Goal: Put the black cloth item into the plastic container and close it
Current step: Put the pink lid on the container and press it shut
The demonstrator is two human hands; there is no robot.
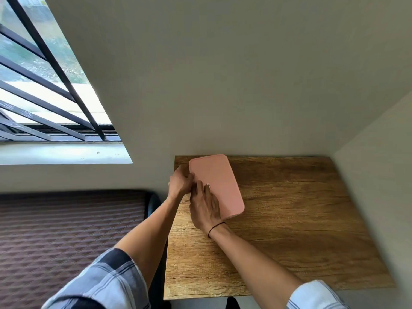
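A pink plastic container (219, 181) lies flat on the wooden table (289, 219), near its far left corner, with its pink lid on top. My left hand (180, 182) grips the container's left edge, fingers curled around the rim. My right hand (204, 207) rests palm down on the lid's near left part, fingers spread and pressing on it. A thin black band circles my right wrist. No black cloth item shows anywhere; the lid hides the inside of the container.
The table stands in a corner, with walls at its far side and its right side. A bed with a dark quilted cover (66, 230) lies to the left. A barred window (44, 85) is at the upper left.
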